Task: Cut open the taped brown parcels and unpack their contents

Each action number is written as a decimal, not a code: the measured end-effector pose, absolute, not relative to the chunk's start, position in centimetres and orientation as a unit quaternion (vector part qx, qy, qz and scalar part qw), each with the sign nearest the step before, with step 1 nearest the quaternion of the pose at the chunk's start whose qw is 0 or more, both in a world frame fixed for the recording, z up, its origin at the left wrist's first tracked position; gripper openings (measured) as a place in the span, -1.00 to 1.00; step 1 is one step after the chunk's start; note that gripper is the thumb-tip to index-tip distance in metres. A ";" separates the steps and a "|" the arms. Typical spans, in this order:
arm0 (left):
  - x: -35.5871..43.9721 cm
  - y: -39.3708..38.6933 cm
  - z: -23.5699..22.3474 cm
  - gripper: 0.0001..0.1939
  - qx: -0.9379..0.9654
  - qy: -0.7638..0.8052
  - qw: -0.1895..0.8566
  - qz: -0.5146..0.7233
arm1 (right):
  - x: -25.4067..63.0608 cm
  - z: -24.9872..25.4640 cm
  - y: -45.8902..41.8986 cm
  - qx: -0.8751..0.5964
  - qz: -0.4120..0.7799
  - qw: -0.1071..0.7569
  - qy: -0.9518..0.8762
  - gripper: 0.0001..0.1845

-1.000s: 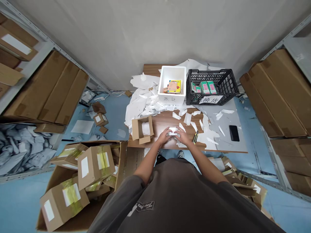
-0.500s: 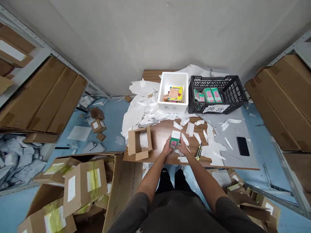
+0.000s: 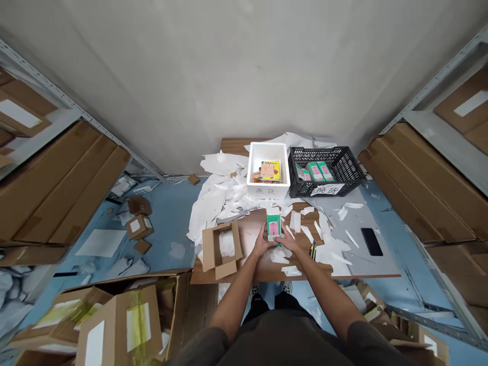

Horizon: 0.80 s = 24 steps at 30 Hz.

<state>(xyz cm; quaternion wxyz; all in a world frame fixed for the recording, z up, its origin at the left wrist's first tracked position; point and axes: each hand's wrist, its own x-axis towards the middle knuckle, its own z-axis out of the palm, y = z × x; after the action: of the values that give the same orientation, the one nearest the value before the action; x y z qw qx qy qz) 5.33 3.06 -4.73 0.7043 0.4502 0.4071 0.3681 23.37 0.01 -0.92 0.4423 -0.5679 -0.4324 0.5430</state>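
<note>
Between my two hands is a small green carton with a pink panel and a white top, held above the table with its front tilted up to me. My left hand grips its lower left side. On the lower right side, my right hand closes round it. A yellow-and-black utility knife lies beside my right forearm. To the left stands an opened cardboard box with white paper inside. Similar green cartons sit in a black plastic crate behind.
A white foam box holding small colourful packages stands next to the crate. Torn white paper covers much of the wooden table. A phone lies at the right. A big carton of taped parcels stands at the lower left.
The green carton has tipped so that its pink front shows more fully, still between both hands. My view has tilted upward, so the table appears lower.
</note>
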 end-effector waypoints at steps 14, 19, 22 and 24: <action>17.5 16.5 10.0 0.32 0.581 0.358 0.611 0.401 | 36.9 10.4 12.1 -0.518 0.394 0.557 -0.516 -0.10; 27.7 20.4 10.8 0.34 0.597 0.331 0.621 0.386 | 47.1 10.7 15.2 -0.525 0.414 0.564 -0.484 -0.04; 35.0 22.3 9.8 0.33 0.590 0.325 0.641 0.368 | 53.6 9.4 15.9 -0.552 0.392 0.583 -0.448 0.01; 39.7 23.3 9.0 0.31 0.588 0.323 0.653 0.352 | 57.6 8.6 16.4 -0.565 0.375 0.594 -0.432 0.00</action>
<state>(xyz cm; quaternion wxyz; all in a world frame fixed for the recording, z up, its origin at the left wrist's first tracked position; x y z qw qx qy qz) 39.72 23.31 8.97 0.6533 0.5876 0.3228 0.3517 57.55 16.39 8.56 0.5941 -0.5651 -0.4324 0.3752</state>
